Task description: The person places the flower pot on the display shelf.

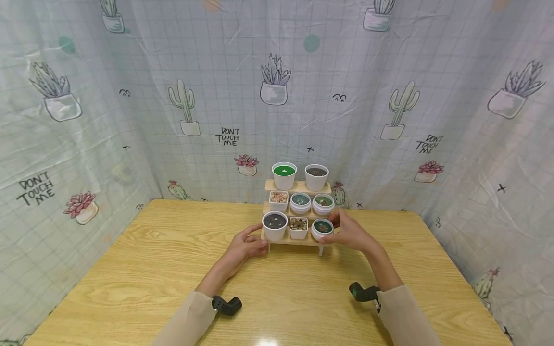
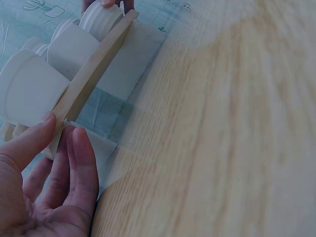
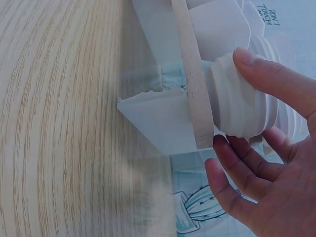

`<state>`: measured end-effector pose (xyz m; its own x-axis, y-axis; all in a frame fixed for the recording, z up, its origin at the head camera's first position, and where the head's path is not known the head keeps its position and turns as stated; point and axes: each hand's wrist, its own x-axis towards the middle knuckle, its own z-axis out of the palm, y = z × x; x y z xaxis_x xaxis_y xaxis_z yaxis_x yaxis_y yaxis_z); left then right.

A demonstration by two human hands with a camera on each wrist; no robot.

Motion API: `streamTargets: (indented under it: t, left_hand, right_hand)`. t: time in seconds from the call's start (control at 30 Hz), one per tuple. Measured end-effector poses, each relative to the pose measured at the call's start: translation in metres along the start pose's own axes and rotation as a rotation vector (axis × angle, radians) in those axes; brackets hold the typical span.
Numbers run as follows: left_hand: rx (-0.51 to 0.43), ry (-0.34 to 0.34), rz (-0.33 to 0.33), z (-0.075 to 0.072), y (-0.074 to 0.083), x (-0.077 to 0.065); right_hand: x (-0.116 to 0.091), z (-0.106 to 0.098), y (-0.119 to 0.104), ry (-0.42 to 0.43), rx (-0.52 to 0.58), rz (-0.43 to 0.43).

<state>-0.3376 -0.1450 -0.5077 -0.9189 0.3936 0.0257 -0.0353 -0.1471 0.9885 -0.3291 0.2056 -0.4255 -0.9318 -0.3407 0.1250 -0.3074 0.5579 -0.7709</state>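
A three-tier wooden stand [image 1: 298, 241] with white legs holds several small white pots. My left hand [image 1: 242, 247] grips the left end of its lowest board [image 2: 94, 69], thumb on the front edge and fingers curled beneath. Beside that hand stands a large round pot [image 1: 274, 234] with a dark grey top. At the right end of the same tier, my right hand [image 1: 352, 234] holds a low ribbed white pot [image 3: 242, 103] with a dark green top, thumb and fingers on opposite sides. Between these two pots is a square pot [image 1: 298, 234] topped with pebbles.
The middle tier carries a square pebble pot [image 1: 279, 205] and two low round pots, one blue-topped [image 1: 300, 208], one green-topped [image 1: 323, 209]. On the top tier are a green-topped pot [image 1: 284, 181] and a grey-topped pot [image 1: 316, 181]. A cactus-print curtain [image 1: 303, 120] surrounds the wooden table [image 1: 277, 298].
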Motion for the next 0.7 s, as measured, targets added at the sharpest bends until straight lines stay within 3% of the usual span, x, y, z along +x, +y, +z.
streamTargets:
  t: [0.7]
  left_hand:
    - [-0.007,0.005,0.012,-0.0016,-0.0049,0.0011]
  right_hand:
    - [-0.0001,-0.0028,-0.0011,-0.013,-0.005,0.054]
